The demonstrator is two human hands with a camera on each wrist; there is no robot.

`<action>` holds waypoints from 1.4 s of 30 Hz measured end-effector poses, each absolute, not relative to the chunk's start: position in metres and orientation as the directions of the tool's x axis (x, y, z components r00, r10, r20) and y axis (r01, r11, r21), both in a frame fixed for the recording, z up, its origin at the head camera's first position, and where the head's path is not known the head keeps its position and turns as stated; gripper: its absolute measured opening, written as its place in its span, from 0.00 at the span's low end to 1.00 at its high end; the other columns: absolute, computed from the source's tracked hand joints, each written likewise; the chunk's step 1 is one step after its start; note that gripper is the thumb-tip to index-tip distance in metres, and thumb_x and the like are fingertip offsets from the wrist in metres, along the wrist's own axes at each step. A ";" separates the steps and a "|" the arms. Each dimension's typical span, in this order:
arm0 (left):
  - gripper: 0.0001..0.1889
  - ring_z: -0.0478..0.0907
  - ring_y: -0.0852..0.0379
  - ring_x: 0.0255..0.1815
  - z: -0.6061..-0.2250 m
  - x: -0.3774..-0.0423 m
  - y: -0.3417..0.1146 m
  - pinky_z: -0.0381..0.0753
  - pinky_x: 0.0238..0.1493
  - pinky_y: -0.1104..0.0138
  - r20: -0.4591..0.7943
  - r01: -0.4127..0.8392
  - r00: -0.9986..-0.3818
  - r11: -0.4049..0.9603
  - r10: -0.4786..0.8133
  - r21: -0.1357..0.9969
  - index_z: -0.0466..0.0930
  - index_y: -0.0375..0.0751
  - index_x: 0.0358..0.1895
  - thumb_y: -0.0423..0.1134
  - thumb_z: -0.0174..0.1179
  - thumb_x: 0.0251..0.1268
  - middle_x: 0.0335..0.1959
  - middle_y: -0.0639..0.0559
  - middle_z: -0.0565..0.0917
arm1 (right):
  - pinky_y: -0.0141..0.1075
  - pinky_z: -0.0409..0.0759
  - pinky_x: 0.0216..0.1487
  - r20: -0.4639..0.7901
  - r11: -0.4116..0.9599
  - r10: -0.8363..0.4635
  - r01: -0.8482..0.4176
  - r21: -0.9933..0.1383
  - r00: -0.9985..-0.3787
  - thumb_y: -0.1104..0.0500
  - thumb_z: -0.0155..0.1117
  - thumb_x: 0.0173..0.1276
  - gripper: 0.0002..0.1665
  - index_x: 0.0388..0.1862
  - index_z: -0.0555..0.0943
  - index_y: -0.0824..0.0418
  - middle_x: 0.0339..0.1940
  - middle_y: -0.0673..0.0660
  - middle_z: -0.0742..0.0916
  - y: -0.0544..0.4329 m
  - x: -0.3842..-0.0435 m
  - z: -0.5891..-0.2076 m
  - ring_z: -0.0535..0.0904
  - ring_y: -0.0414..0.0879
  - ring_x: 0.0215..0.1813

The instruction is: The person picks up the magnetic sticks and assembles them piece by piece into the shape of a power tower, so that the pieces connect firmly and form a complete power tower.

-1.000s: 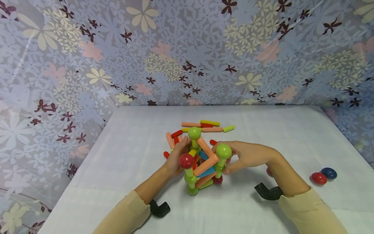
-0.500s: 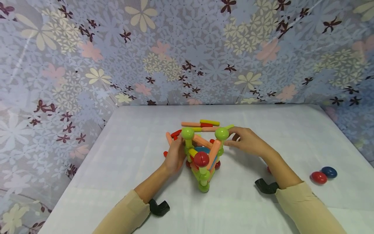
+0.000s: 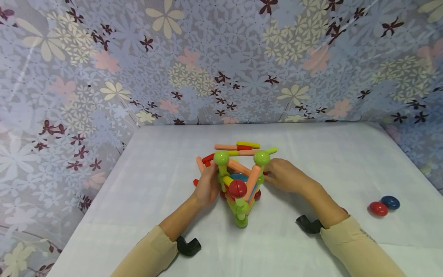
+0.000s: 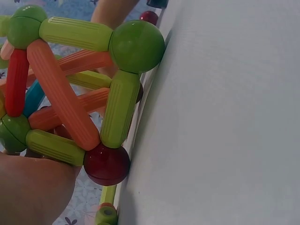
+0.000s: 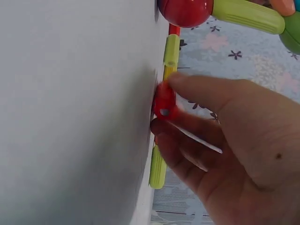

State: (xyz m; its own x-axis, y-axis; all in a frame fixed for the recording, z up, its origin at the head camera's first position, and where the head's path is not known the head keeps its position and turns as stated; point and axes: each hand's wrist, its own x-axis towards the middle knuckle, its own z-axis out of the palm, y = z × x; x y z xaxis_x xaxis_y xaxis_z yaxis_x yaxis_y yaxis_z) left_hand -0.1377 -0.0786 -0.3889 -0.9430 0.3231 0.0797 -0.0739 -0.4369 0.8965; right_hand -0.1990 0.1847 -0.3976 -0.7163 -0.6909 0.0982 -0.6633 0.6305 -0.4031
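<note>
The frame (image 3: 238,188) stood on the table (image 3: 166,161), held at its left side by the left hand (image 3: 207,186), fingers partly hidden; a hard squeeze might, I judge, break it apart. The right hand (image 3: 285,176) pinched a red stick (image 5: 165,99), which could slip if held lightly. Loose sticks (image 3: 225,147) lay beyond.

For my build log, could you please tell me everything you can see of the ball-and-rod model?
The model is an upright, roughly triangular tower of glossy, plastic-looking balls joined by ridged rods. Two green balls and one red top its three corners; the rods are light green, orange, blue, yellow and red, some running diagonally. It stands on the white table, the left hand holding its left side.
</note>
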 end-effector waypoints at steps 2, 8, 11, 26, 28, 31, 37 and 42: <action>0.18 0.56 0.50 0.63 -0.389 -0.138 -0.079 0.52 0.66 0.53 0.077 -0.078 -0.943 -0.438 0.325 0.896 0.75 0.47 0.55 0.47 0.41 0.72 0.52 0.49 0.65 | 0.42 0.76 0.40 0.079 0.667 -0.644 -0.608 -0.431 -0.761 0.60 0.70 0.62 0.05 0.36 0.82 0.53 0.32 0.45 0.83 0.185 -0.199 -0.395 0.78 0.43 0.37; 0.16 0.57 0.51 0.63 -0.391 -0.139 -0.080 0.53 0.66 0.55 0.068 -0.085 -0.946 -0.447 0.316 0.891 0.77 0.48 0.53 0.46 0.43 0.69 0.51 0.50 0.67 | 0.40 0.77 0.33 0.003 0.624 -0.551 -0.414 -0.663 -0.834 0.63 0.65 0.65 0.15 0.50 0.77 0.56 0.36 0.53 0.83 0.192 -0.201 -0.378 0.80 0.45 0.33; 0.16 0.58 0.51 0.61 -0.391 -0.138 -0.079 0.54 0.66 0.56 0.068 -0.088 -0.945 -0.452 0.319 0.888 0.77 0.49 0.52 0.45 0.43 0.70 0.50 0.50 0.69 | 0.43 0.80 0.41 0.027 0.512 -0.508 -0.327 -0.794 -0.861 0.62 0.64 0.66 0.21 0.58 0.73 0.54 0.46 0.56 0.83 0.196 -0.198 -0.359 0.83 0.47 0.43; 0.18 0.58 0.50 0.62 -0.393 -0.133 -0.075 0.55 0.66 0.50 0.096 -0.107 -0.884 -0.397 0.458 0.911 0.73 0.48 0.55 0.52 0.46 0.70 0.53 0.49 0.67 | 0.33 0.77 0.49 0.427 0.113 -0.266 -0.468 -0.877 -0.864 0.65 0.67 0.64 0.21 0.56 0.78 0.57 0.47 0.54 0.86 0.157 -0.132 -0.292 0.80 0.48 0.49; 0.18 0.61 0.51 0.59 -0.393 -0.133 -0.074 0.58 0.64 0.52 0.092 -0.110 -0.886 -0.400 0.454 0.910 0.76 0.47 0.51 0.54 0.47 0.71 0.50 0.49 0.70 | 0.32 0.75 0.50 0.434 0.164 -0.312 -0.498 -0.852 -0.845 0.64 0.69 0.63 0.18 0.52 0.81 0.55 0.46 0.50 0.86 0.153 -0.131 -0.294 0.79 0.45 0.49; 0.17 0.64 0.53 0.57 -0.393 -0.133 -0.074 0.61 0.62 0.54 0.091 -0.110 -0.891 -0.406 0.446 0.907 0.77 0.47 0.49 0.54 0.47 0.71 0.49 0.51 0.72 | 0.31 0.77 0.44 0.408 0.240 -0.362 -0.506 -0.828 -0.838 0.59 0.70 0.63 0.15 0.49 0.83 0.48 0.46 0.44 0.85 0.151 -0.131 -0.297 0.78 0.41 0.48; 0.19 0.66 0.51 0.57 -0.392 -0.134 -0.074 0.63 0.63 0.53 0.110 -0.095 -0.884 -0.403 0.455 0.910 0.80 0.47 0.48 0.55 0.47 0.72 0.49 0.50 0.75 | 0.32 0.80 0.41 0.355 0.300 -0.418 -0.497 -0.814 -0.836 0.51 0.70 0.63 0.16 0.51 0.83 0.44 0.51 0.43 0.83 0.151 -0.133 -0.300 0.79 0.41 0.48; 0.24 0.64 0.50 0.60 -0.391 -0.135 -0.075 0.59 0.66 0.50 0.103 -0.101 -0.876 -0.389 0.471 0.916 0.78 0.43 0.50 0.58 0.42 0.73 0.53 0.48 0.73 | 0.42 0.75 0.54 0.308 0.297 -0.505 -0.497 -0.815 -0.806 0.50 0.69 0.63 0.24 0.58 0.77 0.44 0.56 0.43 0.81 0.155 -0.137 -0.298 0.75 0.39 0.56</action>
State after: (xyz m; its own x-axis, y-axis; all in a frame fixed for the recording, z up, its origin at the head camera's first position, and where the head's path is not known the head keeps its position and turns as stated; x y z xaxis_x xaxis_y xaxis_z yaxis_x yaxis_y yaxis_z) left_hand -0.1346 -0.0745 -0.3909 -0.8763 0.4705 0.1035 -0.1007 -0.3889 0.9157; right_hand -0.1369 0.1548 -0.2985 -0.8061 -0.5055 0.3077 -0.4973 0.2966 -0.8153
